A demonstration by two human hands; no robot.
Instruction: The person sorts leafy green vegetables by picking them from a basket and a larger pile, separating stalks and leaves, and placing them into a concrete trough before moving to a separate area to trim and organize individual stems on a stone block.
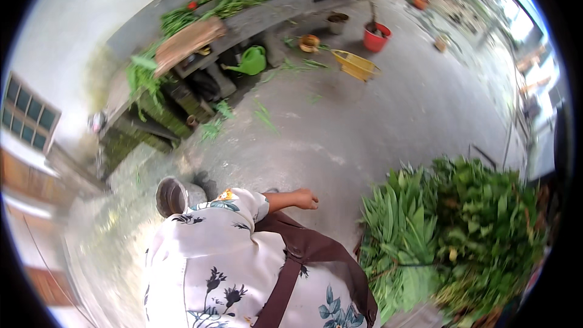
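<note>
My left hand (305, 199) reaches across in front of me over the concrete floor, its fingers curled into a loose fist. Nothing shows in that fist, and it touches nothing. The bare forearm comes out of a short white sleeve (250, 205) with a floral print, beside a brown apron (319, 246). My right hand is out of sight. Close to the left sleeve stands a grey bucket (197, 195), partly covered by the shirt. Large leafy green bundles (398, 222) are heaped at my right, apart from the hand.
Along the far-left wall runs a stone ledge (261, 18) carrying cut greens (234, 5) and a wooden board (189, 45). A green watering can (250, 61) sits below it. Further out are a yellow scoop-shaped container (355, 65), a red bucket (377, 39) and scattered leaves (264, 116).
</note>
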